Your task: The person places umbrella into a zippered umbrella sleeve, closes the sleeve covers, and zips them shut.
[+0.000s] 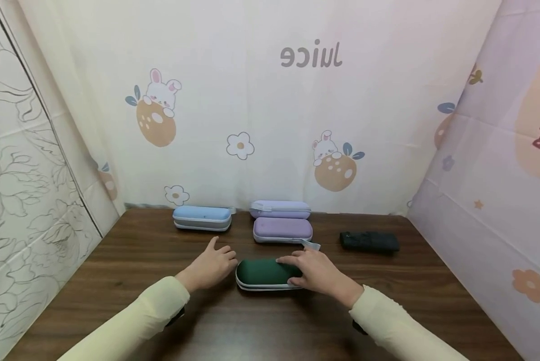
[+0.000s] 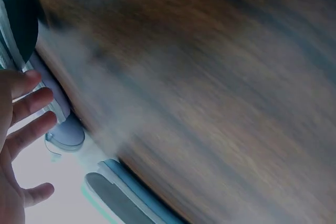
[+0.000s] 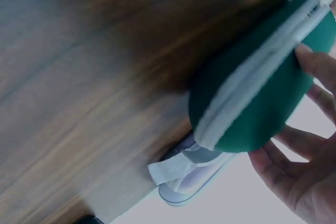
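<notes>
A dark green zip case (image 1: 265,272) with a pale zip band lies on the wooden table (image 1: 251,331), in front of me. My right hand (image 1: 317,271) grips its right end; the right wrist view shows the thumb on the near side of the green case (image 3: 262,87) and fingers on the far side. Beside the left end is my left hand (image 1: 209,265), its fingers spread and nothing held. In the left wrist view, the left hand's fingers (image 2: 34,124) are apart from each other, near the green case (image 2: 21,19); whether they touch it I cannot tell.
Behind the green case are a purple zip case (image 1: 282,228) with a strap and a lavender one (image 1: 283,206). A blue and grey case (image 1: 202,218) lies back left, a dark rolled pouch (image 1: 370,241) at right. Printed curtains (image 1: 251,100) hang behind the table.
</notes>
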Demonstrator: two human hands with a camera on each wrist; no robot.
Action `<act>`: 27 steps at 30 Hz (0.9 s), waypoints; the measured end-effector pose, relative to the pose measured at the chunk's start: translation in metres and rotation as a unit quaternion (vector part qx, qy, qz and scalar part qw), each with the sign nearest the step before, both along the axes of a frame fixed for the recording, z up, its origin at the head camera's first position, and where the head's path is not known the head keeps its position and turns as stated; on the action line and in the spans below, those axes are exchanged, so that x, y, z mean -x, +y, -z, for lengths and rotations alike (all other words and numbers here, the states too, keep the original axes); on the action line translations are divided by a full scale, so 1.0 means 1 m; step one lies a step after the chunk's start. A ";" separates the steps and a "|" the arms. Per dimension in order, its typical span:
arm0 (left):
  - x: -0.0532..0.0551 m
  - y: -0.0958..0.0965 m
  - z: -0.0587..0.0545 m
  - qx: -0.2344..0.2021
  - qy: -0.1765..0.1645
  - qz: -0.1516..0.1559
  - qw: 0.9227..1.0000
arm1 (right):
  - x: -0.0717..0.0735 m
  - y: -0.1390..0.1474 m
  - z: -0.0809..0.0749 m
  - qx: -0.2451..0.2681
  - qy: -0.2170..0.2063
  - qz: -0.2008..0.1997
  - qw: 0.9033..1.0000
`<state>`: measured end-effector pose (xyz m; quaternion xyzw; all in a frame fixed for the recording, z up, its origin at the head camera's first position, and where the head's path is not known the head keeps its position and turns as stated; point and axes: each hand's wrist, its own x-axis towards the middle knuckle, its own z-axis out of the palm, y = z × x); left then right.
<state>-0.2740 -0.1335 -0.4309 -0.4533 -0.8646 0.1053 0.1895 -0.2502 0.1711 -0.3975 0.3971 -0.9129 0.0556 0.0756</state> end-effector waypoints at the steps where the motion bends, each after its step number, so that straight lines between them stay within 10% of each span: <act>1: 0.001 0.000 0.000 -0.003 -0.004 -0.003 1.000 | 0.001 0.000 -0.002 0.001 -0.009 0.000 1.000; 9: 0.004 0.002 0.001 -0.031 -0.033 -0.007 0.999 | 0.017 -0.009 -0.009 -0.004 -0.068 -0.044 0.997; 27: -0.003 -0.007 0.001 -0.020 -0.010 0.019 1.000 | 0.010 -0.016 0.002 -0.001 0.004 -0.022 1.000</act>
